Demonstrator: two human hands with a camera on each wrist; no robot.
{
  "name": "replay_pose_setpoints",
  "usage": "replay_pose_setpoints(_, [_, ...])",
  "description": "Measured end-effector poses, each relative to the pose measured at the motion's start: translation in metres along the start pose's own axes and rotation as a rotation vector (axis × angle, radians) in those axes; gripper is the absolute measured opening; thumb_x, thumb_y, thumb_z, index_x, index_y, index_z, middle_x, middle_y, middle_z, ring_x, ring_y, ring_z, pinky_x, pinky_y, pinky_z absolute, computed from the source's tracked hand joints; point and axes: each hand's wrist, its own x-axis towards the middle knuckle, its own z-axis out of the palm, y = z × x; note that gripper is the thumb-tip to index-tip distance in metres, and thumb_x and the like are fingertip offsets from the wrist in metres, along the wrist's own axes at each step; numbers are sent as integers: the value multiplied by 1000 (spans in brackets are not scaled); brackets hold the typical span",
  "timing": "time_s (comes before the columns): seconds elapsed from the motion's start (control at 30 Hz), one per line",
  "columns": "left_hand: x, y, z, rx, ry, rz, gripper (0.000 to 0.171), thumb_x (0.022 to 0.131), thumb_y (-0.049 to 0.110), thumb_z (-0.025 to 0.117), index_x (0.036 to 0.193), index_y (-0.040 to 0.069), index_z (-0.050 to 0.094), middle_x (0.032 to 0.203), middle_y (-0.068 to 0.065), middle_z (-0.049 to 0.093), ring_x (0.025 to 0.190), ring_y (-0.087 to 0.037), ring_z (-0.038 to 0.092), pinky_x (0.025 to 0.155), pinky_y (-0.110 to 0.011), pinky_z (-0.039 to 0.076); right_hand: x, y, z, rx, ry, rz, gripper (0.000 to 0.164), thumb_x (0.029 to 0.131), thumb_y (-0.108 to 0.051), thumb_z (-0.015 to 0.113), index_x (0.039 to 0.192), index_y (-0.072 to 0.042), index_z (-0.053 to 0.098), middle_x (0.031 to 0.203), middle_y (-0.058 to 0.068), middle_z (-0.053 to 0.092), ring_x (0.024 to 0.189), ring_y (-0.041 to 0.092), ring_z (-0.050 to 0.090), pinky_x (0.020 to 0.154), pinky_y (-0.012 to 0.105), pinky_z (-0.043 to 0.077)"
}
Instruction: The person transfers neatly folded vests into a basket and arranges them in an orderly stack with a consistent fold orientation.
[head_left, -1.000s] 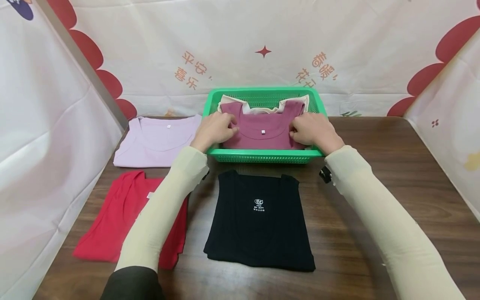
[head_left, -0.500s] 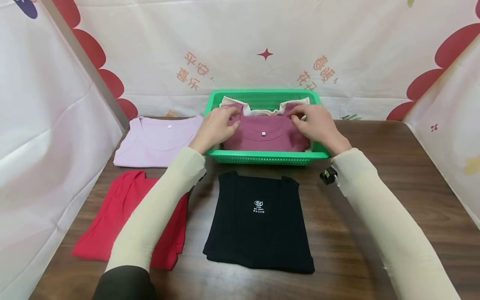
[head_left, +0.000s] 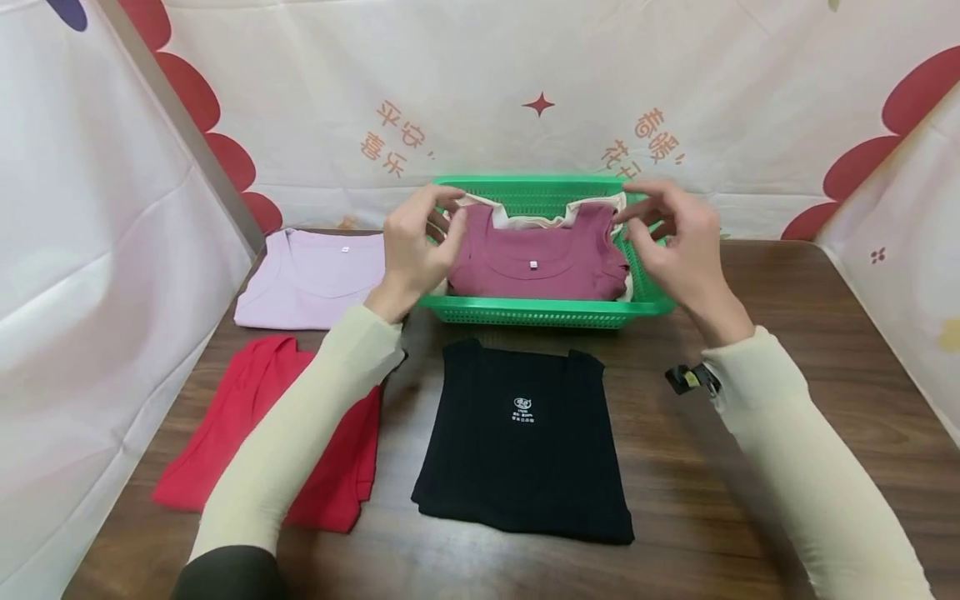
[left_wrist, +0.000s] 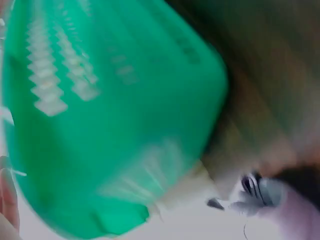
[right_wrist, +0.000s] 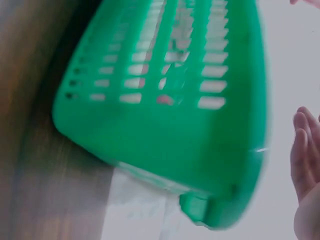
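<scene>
A folded mauve top [head_left: 536, 242] with a small white neck label lies in a green plastic basket [head_left: 543, 308]. Behind and under it shows the edge of a cream garment [head_left: 596, 204]. Over the basket's left side is my left hand [head_left: 418, 246], thumb and fingers spread apart and holding nothing. My right hand [head_left: 678, 242] hovers at the right rim with loosely bent fingers, likewise holding nothing. Both wrist views face the basket's perforated walls, the left wall [left_wrist: 125, 115] blurred. In the right wrist view, the right hand's fingers [right_wrist: 304, 155] show at the edge.
A folded black top [head_left: 525, 467] with white print lies in front of the basket. To the left are a folded lavender top [head_left: 318, 275] and a folded red top [head_left: 337, 467], partly under my left sleeve. A printed white curtain [head_left: 480, 100] hangs behind the wooden table [head_left: 712, 467].
My hands have let go of the mauve top inside the basket and drawn apart, the left moving left and the right moving right, up to the basket's sides. The other tops stay put.
</scene>
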Motion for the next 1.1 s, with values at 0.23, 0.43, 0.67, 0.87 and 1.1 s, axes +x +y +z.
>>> replay_pose_setpoints(0.23, [-36, 52, -29, -328, -137, -176, 15, 93, 9, 63, 97, -3, 71, 73, -10, 71, 55, -11, 59, 55, -22, 50, -54, -33, -15, 34, 22, 45, 22, 92, 3, 58, 109, 5, 71, 84, 7, 76, 63, -1, 66, 57, 11, 49])
replay_pose_setpoints(0.43, [-73, 80, -51, -397, -233, -443, 12, 93, 5, 65, 104, 1, 68, 73, -9, 69, 55, -19, 64, 52, -26, 55, -99, -48, -18, 57, -60, 246, 17, 91, 6, 62, 100, -4, 71, 80, 1, 73, 59, 7, 66, 53, 15, 51])
replay_pose_setpoints(0.67, [-94, 84, -59, -241, -439, -645, 5, 94, 14, 68, 96, 10, 70, 78, -3, 72, 62, -20, 69, 60, -30, 59, -121, -38, -14, 62, -420, 562, 24, 98, -6, 61, 122, -5, 59, 98, 17, 74, 62, 21, 69, 55, 32, 58])
replay_pose_setpoints(0.87, [-102, 81, -55, 25, -776, -776, 16, 92, 33, 72, 96, 18, 68, 74, 7, 67, 64, -10, 63, 66, -30, 53, -127, -30, -8, 158, -563, 712, 37, 99, -7, 57, 135, 0, 52, 102, 23, 72, 67, 25, 73, 58, 38, 61])
replay_pose_setpoints(1.1, [-98, 81, -56, 149, -1029, -992, 55, 91, 45, 74, 128, 9, 53, 70, -4, 64, 53, -18, 65, 61, -31, 54, -132, -33, -9, 221, -700, 804, 43, 102, -16, 62, 138, 2, 48, 90, 14, 75, 74, 22, 73, 60, 37, 62])
